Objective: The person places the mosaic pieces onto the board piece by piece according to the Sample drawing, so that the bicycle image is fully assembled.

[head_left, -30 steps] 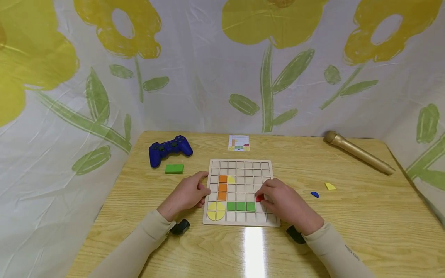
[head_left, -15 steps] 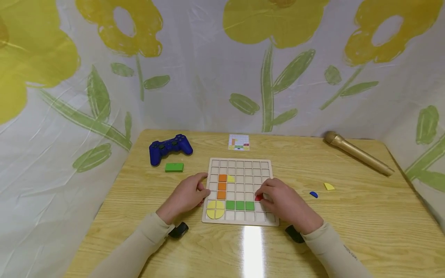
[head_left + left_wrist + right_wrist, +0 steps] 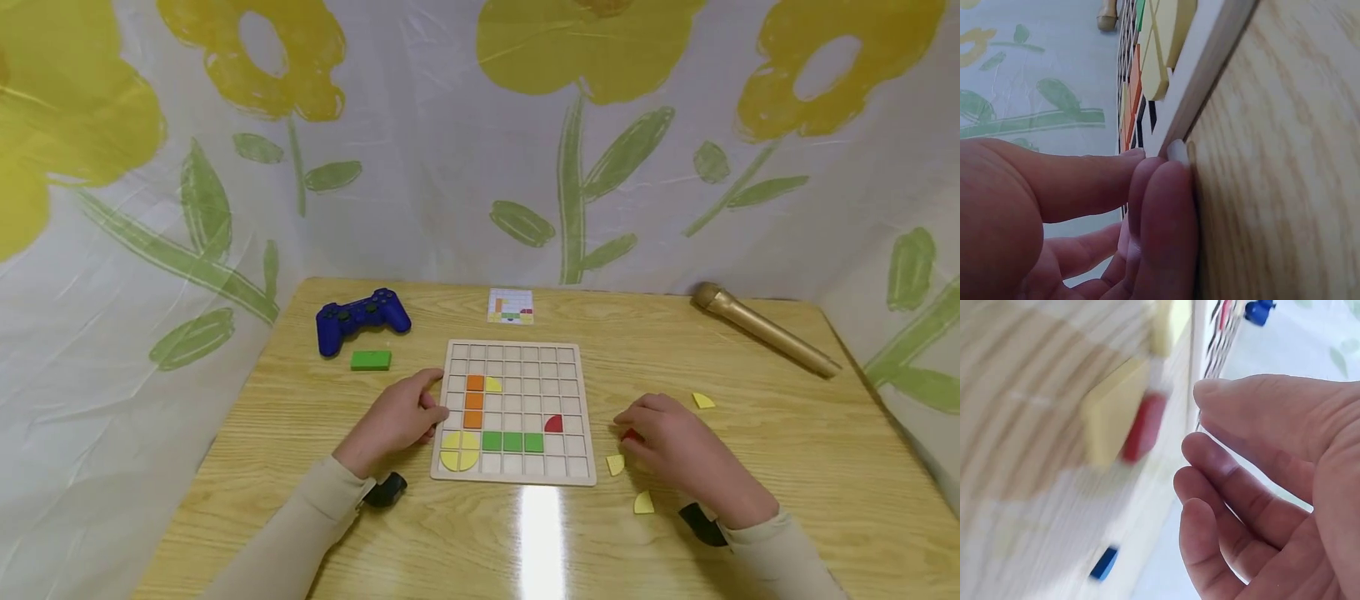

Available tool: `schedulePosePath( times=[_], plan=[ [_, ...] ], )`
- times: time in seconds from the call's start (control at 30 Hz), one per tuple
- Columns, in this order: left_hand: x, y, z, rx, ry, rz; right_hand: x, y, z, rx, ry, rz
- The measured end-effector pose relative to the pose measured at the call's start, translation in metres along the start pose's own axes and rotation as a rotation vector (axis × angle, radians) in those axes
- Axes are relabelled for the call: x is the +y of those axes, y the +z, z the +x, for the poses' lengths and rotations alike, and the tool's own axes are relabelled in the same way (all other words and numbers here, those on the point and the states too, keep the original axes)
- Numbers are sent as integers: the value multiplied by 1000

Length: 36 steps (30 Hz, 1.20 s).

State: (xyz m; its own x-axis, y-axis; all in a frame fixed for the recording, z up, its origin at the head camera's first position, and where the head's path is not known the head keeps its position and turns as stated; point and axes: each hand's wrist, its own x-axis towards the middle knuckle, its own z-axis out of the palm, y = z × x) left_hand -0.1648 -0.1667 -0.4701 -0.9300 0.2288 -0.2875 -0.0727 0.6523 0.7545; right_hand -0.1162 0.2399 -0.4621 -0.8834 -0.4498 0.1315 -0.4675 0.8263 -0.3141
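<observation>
A square wooden grid board lies flat on the table, bearing orange and green squares, yellow quarter-circles and a red quarter-circle. My left hand grips its left edge, thumb and fingers close together on the rim in the left wrist view. To the board's right, my right hand hovers low with loosely bent fingers, holding nothing. Past its fingertips in the right wrist view lie a second red piece, a yellow piece and a small blue piece. In the head view, that hand hides the blue piece.
Loose yellow quarter-circles lie around the right hand. Behind the board is a printed pattern card. A blue game controller and a green block sit at the left, a gold microphone at back right.
My right hand has let go of the red quarter-circle, which stays on the board, and has moved right over the loose pieces. The left hand keeps its place at the board's edge.
</observation>
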Motion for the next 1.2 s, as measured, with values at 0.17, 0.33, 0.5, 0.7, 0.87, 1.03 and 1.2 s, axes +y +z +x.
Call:
schedulePosePath(
  times=[0.17,0.33,0.5,0.7,0.87,1.03,1.2],
  plan=[
    [-4,0,0,0,12,-6,10,-3,-10,6,23,-32],
    [-6,2,1,0,9,-26,11,0,-13,-26,90,7],
    [-6,4,1,0,6,-47,11,3,-11,-30,123,4],
    [-5,5,1,-2,8,-46,12,6,-10,-30,133,-6],
    [-5,4,0,1,6,-43,12,6,-8,-27,133,2],
    [-4,2,0,2,7,-37,8,4,-1,-32,126,41],
    [-3,0,0,4,12,-34,-1,4,11,-25,92,73]
  ],
)
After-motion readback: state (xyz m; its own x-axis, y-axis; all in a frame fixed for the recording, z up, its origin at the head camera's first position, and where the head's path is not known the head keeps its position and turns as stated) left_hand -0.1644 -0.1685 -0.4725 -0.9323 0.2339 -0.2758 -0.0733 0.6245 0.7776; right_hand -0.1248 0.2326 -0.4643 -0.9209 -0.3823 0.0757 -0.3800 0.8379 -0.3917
